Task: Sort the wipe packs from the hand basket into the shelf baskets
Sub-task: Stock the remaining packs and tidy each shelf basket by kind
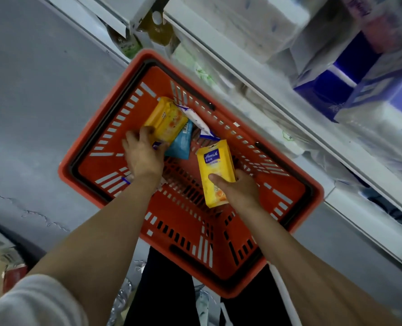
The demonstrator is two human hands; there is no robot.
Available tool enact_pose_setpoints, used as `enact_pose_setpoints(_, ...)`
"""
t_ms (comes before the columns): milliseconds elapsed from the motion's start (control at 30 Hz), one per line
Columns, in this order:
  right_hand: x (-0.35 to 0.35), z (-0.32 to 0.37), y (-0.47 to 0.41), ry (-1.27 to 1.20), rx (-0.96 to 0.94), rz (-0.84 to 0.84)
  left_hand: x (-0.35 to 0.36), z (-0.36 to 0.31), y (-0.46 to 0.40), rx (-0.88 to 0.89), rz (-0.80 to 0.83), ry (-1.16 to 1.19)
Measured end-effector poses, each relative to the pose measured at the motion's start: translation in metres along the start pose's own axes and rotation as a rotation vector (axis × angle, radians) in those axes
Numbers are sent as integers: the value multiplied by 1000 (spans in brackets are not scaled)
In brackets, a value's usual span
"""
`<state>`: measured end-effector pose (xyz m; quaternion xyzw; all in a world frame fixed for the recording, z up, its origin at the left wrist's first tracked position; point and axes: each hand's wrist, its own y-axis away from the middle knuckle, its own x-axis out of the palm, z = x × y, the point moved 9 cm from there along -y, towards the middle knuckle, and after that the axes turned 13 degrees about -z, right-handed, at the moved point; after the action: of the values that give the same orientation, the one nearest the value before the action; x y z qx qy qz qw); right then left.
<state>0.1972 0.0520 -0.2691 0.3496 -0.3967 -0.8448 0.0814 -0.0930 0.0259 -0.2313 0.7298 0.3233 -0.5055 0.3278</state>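
both our forearms reach down into the red hand basket (296, 182) on the floor by the shelves. our right hand (238, 189) grips one yellow wipe pack (215, 170), lifted for sorting; our left hand (143, 152) clasps another yellow pack (165, 121) atop a blue pack (180, 144).

Bare basket floor (185, 184) between hands; shelf edge (265, 90) alongside.

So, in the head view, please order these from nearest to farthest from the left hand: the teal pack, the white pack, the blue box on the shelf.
From the left hand:
1. Teal pack, just right of the hand, in the red basket.
2. White pack, beyond the teal one, toward the basket's far wall.
3. Blue box, outside the basket, up on the shelf at right.
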Motion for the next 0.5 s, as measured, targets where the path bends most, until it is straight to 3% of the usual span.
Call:
enact_pose_setpoints(300, -16, 16, 18, -82, 21, 50, -16, 4, 8, -184, 41, -5)
enact_pose_setpoints(433, -42, 33, 44, -172, -8, 57, -34, -5, 40, -337, 208, 624)
enact_pose_setpoints(500, -58, 43, 61, -231, -34, 24, -49, -11, 52, -353, 274, 744)
